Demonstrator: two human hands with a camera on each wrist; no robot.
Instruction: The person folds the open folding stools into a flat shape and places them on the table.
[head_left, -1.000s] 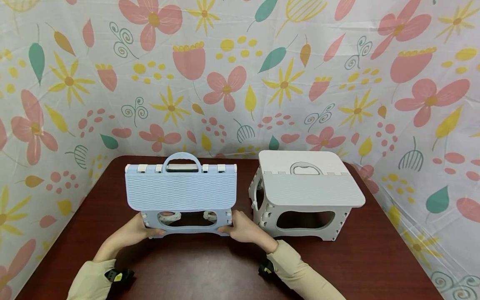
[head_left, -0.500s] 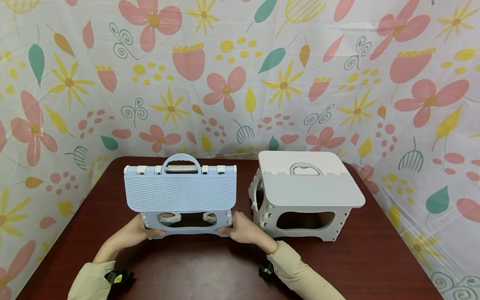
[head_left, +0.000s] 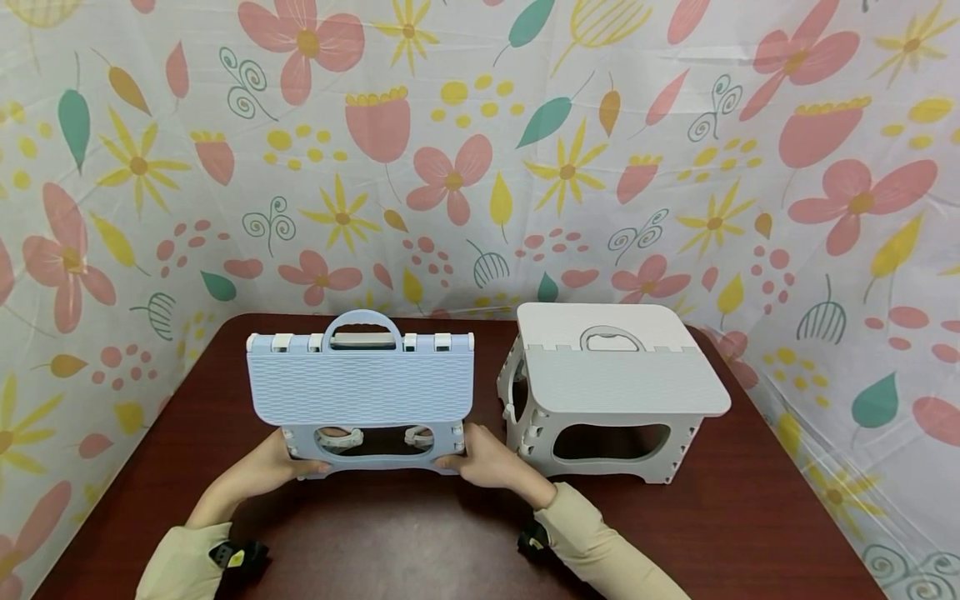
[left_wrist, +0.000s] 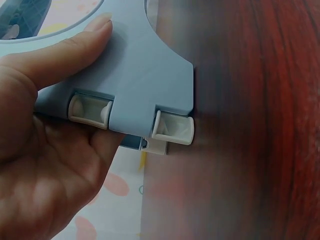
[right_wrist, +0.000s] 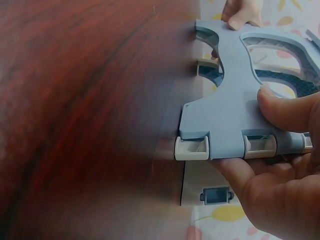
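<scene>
A light blue folding stool (head_left: 360, 387) stands partly folded on the left half of the table, its top sloping down toward me from a raised ridge with a loop handle. My left hand (head_left: 262, 462) grips the lower left side of its front leg panel, thumb across the front. On the opposite side my right hand (head_left: 491, 457) holds the panel the same way. In the left wrist view the thumb (left_wrist: 75, 52) presses the blue panel beside white hinge pieces. The right wrist view shows the right thumb (right_wrist: 287, 110) on the panel and fingers beneath it.
A white folding stool (head_left: 622, 379), unfolded with a flat top, stands just right of the blue one. Both are on a dark red-brown wooden table (head_left: 405, 542). A flower-printed curtain (head_left: 465, 167) hangs behind the table and at its sides.
The blue stool's top ridge and handle have sunk very slightly in the head view. Both hands keep their grip in almost the same place.
</scene>
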